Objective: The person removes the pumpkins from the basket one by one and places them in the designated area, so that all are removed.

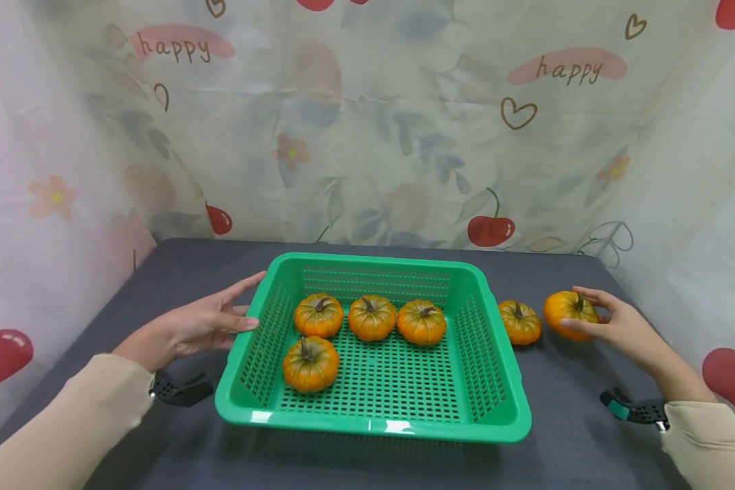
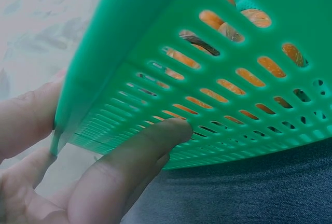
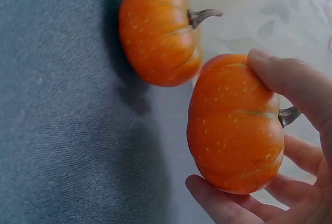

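Observation:
A green plastic basket (image 1: pixel 370 423) with slotted walls holds several small orange pumpkins (image 1: pixel 372 318), grouped toward its left and back. My left hand (image 1: pixel 205 323) grips the basket's left rim; in the left wrist view the thumb and fingers pinch the rim, with fingertips against the slotted wall (image 2: pixel 155 94). To the right of the basket, my right hand (image 1: pixel 615 323) holds another small pumpkin (image 3: pixel 236 125) between thumb and fingers, its brown stem toward the palm. The held pumpkin appears raised off the cloth. One more pumpkin (image 3: pixel 160 33) sits on the table between it and the basket.
Dark grey cloth (image 1: pixel 563 408) covers the table. Printed curtains (image 1: pixel 367 136) with cherries and flowers hang behind and at both sides. A dark band (image 1: pixel 180 389) is on the left wrist and another (image 1: pixel 633 408) on the right.

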The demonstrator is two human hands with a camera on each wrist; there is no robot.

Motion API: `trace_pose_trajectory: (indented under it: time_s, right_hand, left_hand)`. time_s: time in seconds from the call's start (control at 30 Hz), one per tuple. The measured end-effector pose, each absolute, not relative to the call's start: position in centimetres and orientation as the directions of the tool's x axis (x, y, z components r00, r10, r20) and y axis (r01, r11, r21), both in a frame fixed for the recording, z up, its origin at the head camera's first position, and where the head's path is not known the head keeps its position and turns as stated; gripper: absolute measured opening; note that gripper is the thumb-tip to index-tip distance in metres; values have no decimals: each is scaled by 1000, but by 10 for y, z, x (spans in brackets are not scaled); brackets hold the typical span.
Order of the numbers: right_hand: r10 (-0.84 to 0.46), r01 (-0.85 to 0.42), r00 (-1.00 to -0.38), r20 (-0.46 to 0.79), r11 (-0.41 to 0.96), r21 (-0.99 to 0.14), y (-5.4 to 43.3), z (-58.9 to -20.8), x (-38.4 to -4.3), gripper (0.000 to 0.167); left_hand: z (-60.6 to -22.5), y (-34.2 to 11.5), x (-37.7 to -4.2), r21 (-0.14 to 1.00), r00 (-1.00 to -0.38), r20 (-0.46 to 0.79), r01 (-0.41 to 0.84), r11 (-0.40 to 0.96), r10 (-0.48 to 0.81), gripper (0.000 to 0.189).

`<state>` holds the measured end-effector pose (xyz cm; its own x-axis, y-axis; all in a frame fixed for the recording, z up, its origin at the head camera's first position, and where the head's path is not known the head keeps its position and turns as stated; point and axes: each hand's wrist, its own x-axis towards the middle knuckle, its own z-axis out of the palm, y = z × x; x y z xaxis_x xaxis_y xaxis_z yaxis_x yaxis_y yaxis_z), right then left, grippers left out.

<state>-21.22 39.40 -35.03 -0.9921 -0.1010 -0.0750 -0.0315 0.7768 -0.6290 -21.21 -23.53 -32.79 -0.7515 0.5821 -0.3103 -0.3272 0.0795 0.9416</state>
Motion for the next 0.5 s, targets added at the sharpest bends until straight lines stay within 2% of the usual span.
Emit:
trace_pose_trajectory:
  time_s: [0.5]
  right_hand:
    - [-101, -13, -987, -123, 823, -568, 395, -364, -221, 83]
  left_hand:
    - [-328, -235, -212, 940, -754, -317, -333, 82, 576, 97]
